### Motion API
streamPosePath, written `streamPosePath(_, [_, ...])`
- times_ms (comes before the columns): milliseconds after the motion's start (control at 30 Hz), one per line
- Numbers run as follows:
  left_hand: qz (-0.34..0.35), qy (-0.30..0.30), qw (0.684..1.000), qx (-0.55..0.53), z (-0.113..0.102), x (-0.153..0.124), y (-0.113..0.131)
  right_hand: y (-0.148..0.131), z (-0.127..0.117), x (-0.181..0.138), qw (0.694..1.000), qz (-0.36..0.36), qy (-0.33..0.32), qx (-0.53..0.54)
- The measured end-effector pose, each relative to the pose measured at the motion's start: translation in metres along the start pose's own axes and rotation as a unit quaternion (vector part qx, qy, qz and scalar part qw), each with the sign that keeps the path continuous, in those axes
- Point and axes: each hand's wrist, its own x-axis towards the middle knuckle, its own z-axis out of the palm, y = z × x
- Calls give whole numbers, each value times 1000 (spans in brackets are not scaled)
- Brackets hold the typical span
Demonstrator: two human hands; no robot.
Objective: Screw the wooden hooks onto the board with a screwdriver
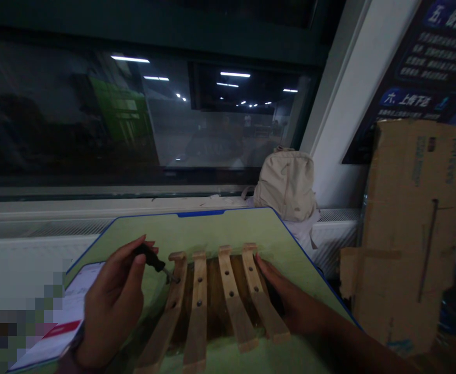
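Observation:
My left hand (pixel 115 298) is closed around the black handle of a screwdriver (pixel 150 257). The shaft slants down to the right, and its tip meets a dark screw hole in the leftmost wooden slat (pixel 179 275). Several pale, bent wooden slats lie side by side across a brown, shiny board (pixel 213 291), each with dark holes or screw heads. Whether the tip sits in a screw head is too small to tell. My right hand (pixel 286 293) grips the right side of this wooden assembly by the rightmost slat (pixel 256 283); part of its fingers is hidden.
The assembly rests on a light green table (pixel 243 223) with a blue edge. A flat, tablet-like thing with a white and red face (pixel 68 311) lies left of my left hand. Beyond the table are a beige backpack (pixel 284 182), a window, and a large cardboard box (pixel 407 234).

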Motion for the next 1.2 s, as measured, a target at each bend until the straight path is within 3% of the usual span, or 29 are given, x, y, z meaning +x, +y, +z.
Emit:
streamPosePath(300, [53,-15,998,25,-4,3,2,4,1,-1,1000,-3,-1,7])
streamPosePath(467, [27,-22,999,-8,-2,-1,0,3,1,-1,1000,-10,4,7])
streamPosePath(633, [42,-23,998,-31,-1,1,3,0,-1,0,1000,-9,2,7])
streamPosePath(833, [26,-2,1000,3,-2,3,3,2,0,-1,1000,-18,0,15])
streamPosePath(967, [-2,-22,1000,-7,0,0,3,3,2,-2,1000,-1,1,21])
streamPosePath(1100, [34,-38,999,-17,-1,2,3,6,1,-3,1000,-8,-7,18])
streamPosePath(1200, [78,-18,996,25,-3,6,2,6,1,-3,1000,-16,-7,14])
